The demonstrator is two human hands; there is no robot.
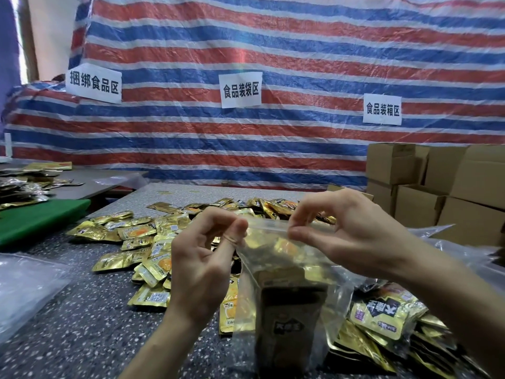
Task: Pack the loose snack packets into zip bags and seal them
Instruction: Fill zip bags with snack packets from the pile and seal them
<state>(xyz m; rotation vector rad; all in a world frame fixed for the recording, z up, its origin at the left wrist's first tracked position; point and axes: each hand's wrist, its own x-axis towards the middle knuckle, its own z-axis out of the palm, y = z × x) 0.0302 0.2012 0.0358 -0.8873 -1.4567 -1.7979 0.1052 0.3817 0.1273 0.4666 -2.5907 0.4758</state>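
Note:
A clear zip bag point(287, 272) hangs upright in front of me, filled with gold and black snack packets. My left hand point(202, 255) pinches the left end of its zip strip between thumb and forefinger. My right hand point(341, 228) pinches the strip further right, near its middle. Several loose gold snack packets point(142, 242) lie scattered over the speckled table point(82, 310) behind and left of the bag. More gold and black packets point(382, 315) are heaped at the lower right, some under clear plastic.
Brown cardboard boxes point(437, 187) are stacked at the right. A green board point(38, 220) and a side table with more packets point(24, 184) sit at the left. Clear plastic bags point(24, 291) lie at the left edge. A striped tarp with paper signs point(240, 90) forms the back wall.

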